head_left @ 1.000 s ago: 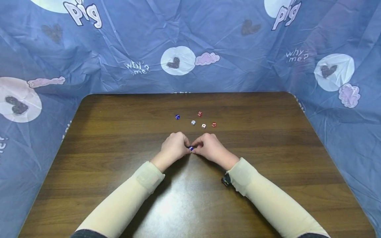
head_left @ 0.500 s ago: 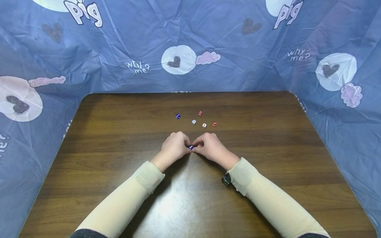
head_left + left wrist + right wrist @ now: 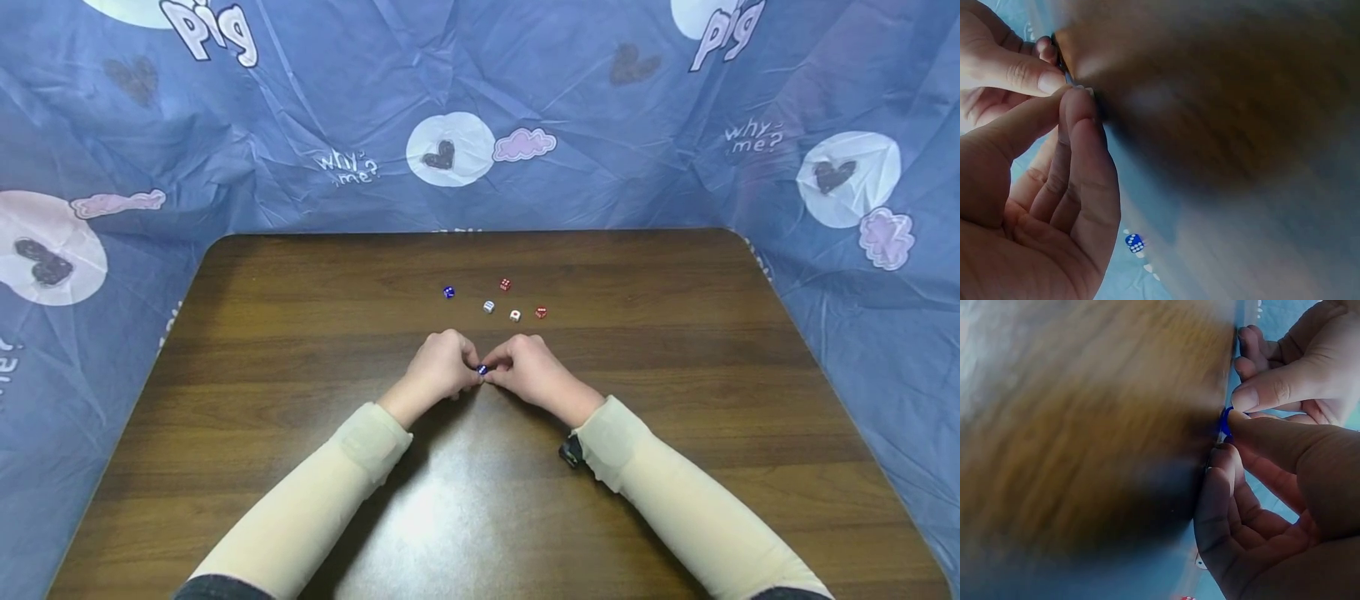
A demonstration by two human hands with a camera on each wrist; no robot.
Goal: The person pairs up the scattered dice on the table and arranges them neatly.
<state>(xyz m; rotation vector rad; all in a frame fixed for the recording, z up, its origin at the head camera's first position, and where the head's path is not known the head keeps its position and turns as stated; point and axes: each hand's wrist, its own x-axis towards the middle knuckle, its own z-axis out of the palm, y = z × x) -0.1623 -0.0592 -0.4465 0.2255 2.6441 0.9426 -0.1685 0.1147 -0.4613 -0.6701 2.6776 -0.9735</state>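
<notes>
— What is seen nearest the camera?
— The forearms are covered by a pale left sleeve (image 3: 307,492) and a pale right sleeve (image 3: 682,496). A small black device (image 3: 572,451) is seen at the right cuff.
— And how are the fingers held?
— By the left hand (image 3: 438,367) a small blue die (image 3: 482,369) is pinched between thumb and forefinger; by the right hand (image 3: 528,369) it is pinched from the opposite side.
— Where is that die, then?
— Between the two sets of fingertips, low at the brown table (image 3: 262,350); its underside is hidden, so whether the wood is touched cannot be told.
— What is found past the hands?
— A one-pip white die (image 3: 515,316), with a red die (image 3: 542,312) near its right side. Slightly farther, a second white die (image 3: 489,307) is seen; beyond it lie a second blue die (image 3: 449,292), to the left, and a second red die (image 3: 506,284).
— And at the back?
— A blue cloth (image 3: 600,167), printed with hearts, clouds and lettering, is hung behind the table.
</notes>
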